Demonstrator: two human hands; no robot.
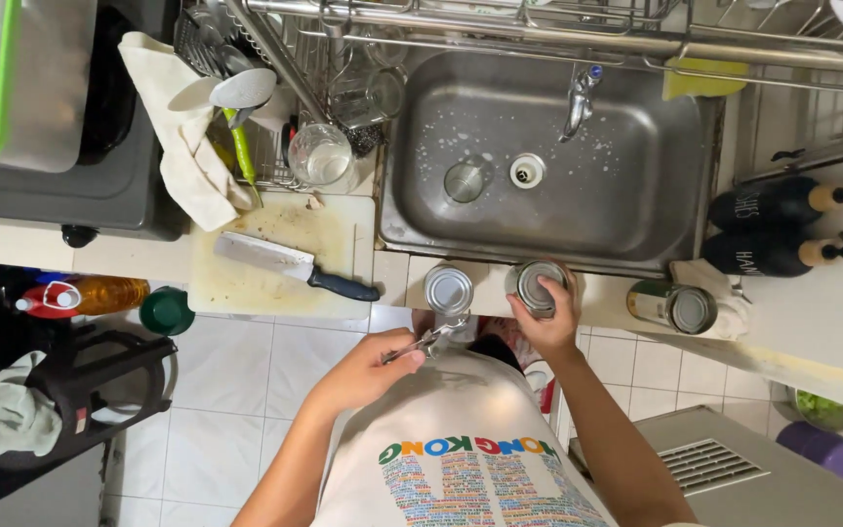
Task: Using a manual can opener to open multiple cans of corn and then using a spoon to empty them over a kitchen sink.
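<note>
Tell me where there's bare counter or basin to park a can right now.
The sink basin floor is bare around the drain. The cutting board has room below the knife. The counter strip by the sink's front edge is crowded: one can, another under the right hand, a third lying sideways.

Shiny metal tins (448, 289), a brushed steel sink (636, 185), glossy floor tiles (246, 381).

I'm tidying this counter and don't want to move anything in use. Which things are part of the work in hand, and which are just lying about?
In hand:
left hand holding a can opener
right hand gripping a tin can
second tin can by the opener

Lying about:
cleaver on the cutting board
tipped can
two dark pump bottles
</note>
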